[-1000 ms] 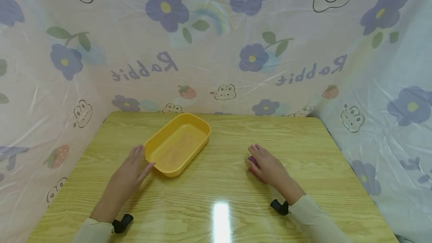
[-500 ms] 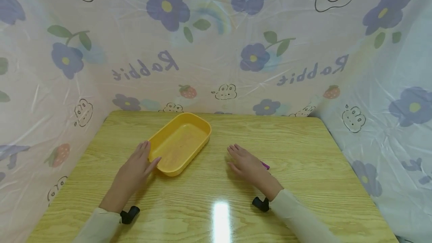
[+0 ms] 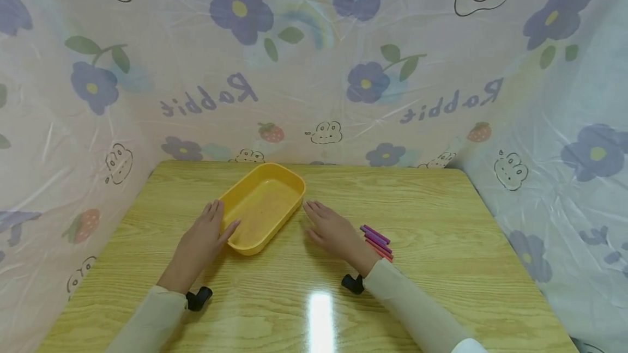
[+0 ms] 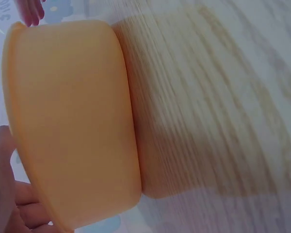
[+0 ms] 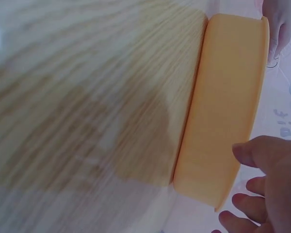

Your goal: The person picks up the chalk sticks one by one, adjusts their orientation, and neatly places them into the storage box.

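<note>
Well, tray: from my remote seat I see the yellow tray flat on the wooden table, left of the middle, between the two hands, mouth up.
Inside the tray: I see its yellow floor, with a faint darker smudge on it.
Tray's long axis: diagonal; one short end points to the near left, the other to the far right, near the table's back edge.
Left hand: fairly wide, fingers straight and together at the tray's left side, thumb spread out over the near rim; whether it presses, I cannot tell.
Right hand: fingers straight, thumb spread from them, tips just beside the tray's right wall; I cannot make out whether they touch.
Sticks: the purple and red sticks lie side by side on the table, well right of the tray and just beyond the right wrist, which hides some ends; they slant from far left to near right, crosswise to the tray.
Backdrop: a flowered cloth behind the table.
</note>
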{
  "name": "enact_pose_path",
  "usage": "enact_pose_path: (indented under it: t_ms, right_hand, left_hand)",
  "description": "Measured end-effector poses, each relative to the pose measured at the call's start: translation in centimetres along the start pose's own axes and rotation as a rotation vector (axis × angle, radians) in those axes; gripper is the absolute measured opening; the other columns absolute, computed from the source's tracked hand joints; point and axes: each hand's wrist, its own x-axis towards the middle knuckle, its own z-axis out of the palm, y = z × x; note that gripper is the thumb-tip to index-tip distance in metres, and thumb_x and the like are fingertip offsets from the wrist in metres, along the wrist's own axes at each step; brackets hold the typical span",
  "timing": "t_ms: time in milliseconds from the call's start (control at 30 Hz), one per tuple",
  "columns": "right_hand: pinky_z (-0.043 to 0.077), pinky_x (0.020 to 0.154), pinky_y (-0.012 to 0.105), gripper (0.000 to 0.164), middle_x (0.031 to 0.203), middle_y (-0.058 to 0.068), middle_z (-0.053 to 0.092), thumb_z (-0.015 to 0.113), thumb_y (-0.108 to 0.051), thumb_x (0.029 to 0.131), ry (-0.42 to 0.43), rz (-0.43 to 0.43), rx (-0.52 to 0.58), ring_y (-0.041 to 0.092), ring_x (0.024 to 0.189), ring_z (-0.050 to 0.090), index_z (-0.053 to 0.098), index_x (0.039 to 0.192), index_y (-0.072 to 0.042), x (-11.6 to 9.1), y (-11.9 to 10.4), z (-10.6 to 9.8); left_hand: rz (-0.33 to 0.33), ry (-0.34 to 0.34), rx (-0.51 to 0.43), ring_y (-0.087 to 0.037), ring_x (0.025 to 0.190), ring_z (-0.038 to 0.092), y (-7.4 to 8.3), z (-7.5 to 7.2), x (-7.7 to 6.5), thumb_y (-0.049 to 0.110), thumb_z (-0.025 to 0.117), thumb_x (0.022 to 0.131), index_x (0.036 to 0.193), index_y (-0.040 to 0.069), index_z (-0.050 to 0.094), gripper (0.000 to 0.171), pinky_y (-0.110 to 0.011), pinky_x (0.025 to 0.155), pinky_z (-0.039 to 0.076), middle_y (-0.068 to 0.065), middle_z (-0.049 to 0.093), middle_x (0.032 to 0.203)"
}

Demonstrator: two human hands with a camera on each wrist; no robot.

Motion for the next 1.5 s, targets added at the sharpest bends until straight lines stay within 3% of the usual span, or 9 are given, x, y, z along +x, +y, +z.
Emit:
enact_pose_path:
  t_ms: [267, 700, 900, 1267, 1500]
  right_hand:
    - [0.027, 0.108, 0.038, 0.06, 0.146, 0.016, 0.034, 0.055, -0.026, 0.094, 0.047, -0.043, -0.056, 0.028, 0.134, 0.03, 0.032, 0.143, 0.0, 1.4, 0.0, 0.6]
    - [0.028, 0.107, 0.038, 0.056, 0.144, 0.014, 0.037, 0.056, -0.026, 0.093, 0.044, -0.064, -0.129, 0.026, 0.134, 0.03, 0.039, 0.14, -0.001, 2.7, -0.3, 1.2]
    - [0.029, 0.107, 0.038, 0.054, 0.141, 0.016, 0.04, 0.058, -0.024, 0.092, 0.092, -0.077, -0.129, 0.028, 0.133, 0.034, 0.042, 0.137, 0.001, 3.0, -0.4, 1.4]
    - [0.025, 0.109, 0.036, 0.053, 0.139, 0.017, 0.043, 0.057, -0.022, 0.092, 0.11, -0.068, -0.157, 0.028, 0.132, 0.035, 0.044, 0.136, 0.003, 3.2, -1.2, 2.0]
    - [0.026, 0.109, 0.036, 0.054, 0.138, 0.018, 0.044, 0.06, -0.021, 0.09, 0.149, -0.085, -0.177, 0.028, 0.131, 0.036, 0.044, 0.135, 0.004, 3.2, -1.3, 2.2]
  left_hand:
    - [-0.002, -0.025, 0.003, -0.044, 0.135, 0.018, 0.0, 0.2, 1.0, 0.062, 0.026, 0.093, 0.143, -0.011, 0.019, 0.089, -0.057, 0.103, 0.024, -0.03, 0.02, 0.146]
    - [-0.001, -0.031, 0.031, -0.046, 0.133, 0.019, 1.0, 0.2, 1.8, 0.054, 0.03, 0.097, 0.141, -0.014, 0.02, 0.082, -0.055, 0.106, 0.02, -0.033, 0.023, 0.144]
    - [0.002, -0.025, 0.052, -0.049, 0.131, 0.019, 1.4, 0.2, 2.4, 0.04, 0.041, 0.099, 0.14, -0.014, 0.023, 0.071, -0.059, 0.105, 0.02, -0.036, 0.023, 0.142]
    - [-0.069, 0.048, 0.047, -0.051, 0.129, 0.022, 1.6, 1.1, 3.4, 0.032, 0.047, 0.097, 0.138, -0.016, 0.026, 0.067, -0.064, 0.102, 0.019, -0.038, 0.026, 0.139]
    - [-0.053, 0.161, 0.116, -0.05, 0.12, 0.035, 1.5, 1.4, 4.0, 0.028, 0.054, 0.094, 0.132, -0.018, 0.033, 0.063, -0.063, 0.095, 0.03, -0.036, 0.04, 0.129]
